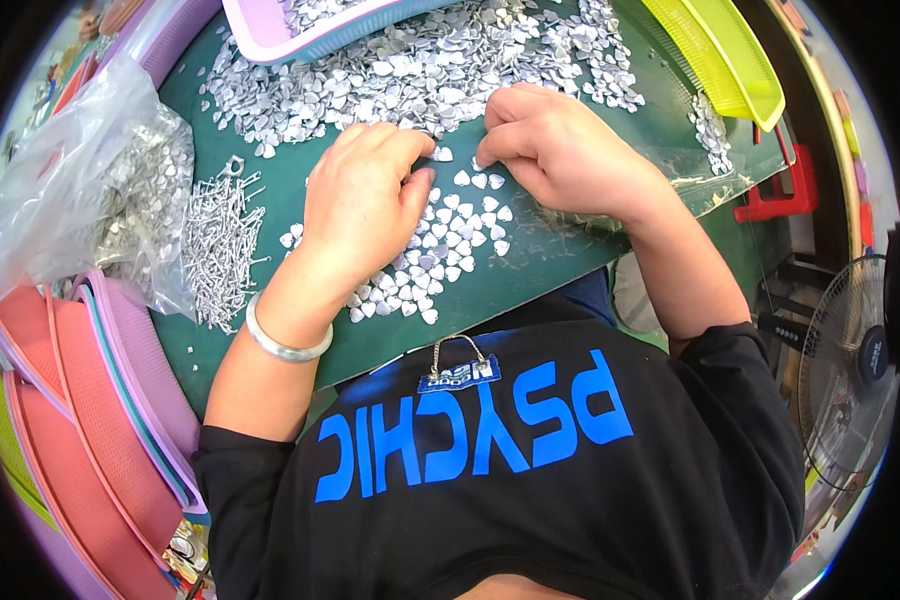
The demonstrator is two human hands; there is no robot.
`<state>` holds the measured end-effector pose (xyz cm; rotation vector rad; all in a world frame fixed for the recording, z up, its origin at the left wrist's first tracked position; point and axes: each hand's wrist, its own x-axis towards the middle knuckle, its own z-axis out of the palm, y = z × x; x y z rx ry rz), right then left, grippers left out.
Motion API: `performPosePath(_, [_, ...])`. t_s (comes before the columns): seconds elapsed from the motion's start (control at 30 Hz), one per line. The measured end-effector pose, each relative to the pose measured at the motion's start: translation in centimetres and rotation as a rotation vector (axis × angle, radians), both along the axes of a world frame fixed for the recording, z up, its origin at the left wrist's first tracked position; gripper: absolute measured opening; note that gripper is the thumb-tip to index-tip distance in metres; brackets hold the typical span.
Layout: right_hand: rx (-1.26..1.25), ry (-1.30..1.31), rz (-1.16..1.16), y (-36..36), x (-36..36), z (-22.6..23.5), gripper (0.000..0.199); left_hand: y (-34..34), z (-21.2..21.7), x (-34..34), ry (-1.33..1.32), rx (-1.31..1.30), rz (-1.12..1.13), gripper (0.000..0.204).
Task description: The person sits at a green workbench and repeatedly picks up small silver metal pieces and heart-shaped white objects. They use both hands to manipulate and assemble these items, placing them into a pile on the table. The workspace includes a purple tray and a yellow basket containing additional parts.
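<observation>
Silver heart-shaped pieces lie in a large pile (420, 80) on the green table and in a smaller loose group (440, 240) nearer to me. Over the gap between the two, my left hand (362, 190) rests palm down, its thumb and index finger apart. A single silver heart (442, 154) touches the tip of that index finger. To the right, my right hand (560, 145) has its fingers curled in a pinch at the pile's near edge. A small silver heart (478, 163) shows partly under its fingertips; the rest of it is hidden.
Left of my left forearm lie a heap of small metal pins (222, 245) and a clear plastic bag (135, 190) of silver parts. Stacked pink baskets (80, 400) stand at lower left. A lilac tray (255, 40) and a lime basket (725, 60) line the far side. A fan (850, 350) stands at right.
</observation>
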<state>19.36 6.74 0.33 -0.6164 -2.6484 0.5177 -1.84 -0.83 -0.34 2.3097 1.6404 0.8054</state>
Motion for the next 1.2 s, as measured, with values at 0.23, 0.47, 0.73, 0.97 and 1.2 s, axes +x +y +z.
performPosePath(0.23, [0.078,0.025,-0.075,-0.3,-2.6,-0.8,0.009,0.0,-0.1,-0.3,-0.033,-0.001,0.031,0.014])
performPosePath(0.47, [0.046,-0.024,-0.083,-0.2,-2.2,-0.4,0.010,0.1,-0.4,-0.3,-0.023,0.036,0.009,0.012])
performPosePath(0.73, [0.009,0.003,-0.118,0.1,-2.5,0.0,0.010,0.2,-0.4,-0.4,-0.035,0.038,-0.011,0.011])
performPosePath(0.97, [-0.020,-0.152,-0.141,-0.7,-4.4,-0.1,0.012,0.2,-0.4,-1.1,-0.053,0.085,0.072,0.010])
performPosePath(1.2, [-0.037,-0.163,-0.135,-0.4,-4.0,-0.2,0.012,0.4,-0.5,-1.0,-0.058,0.019,0.100,0.009])
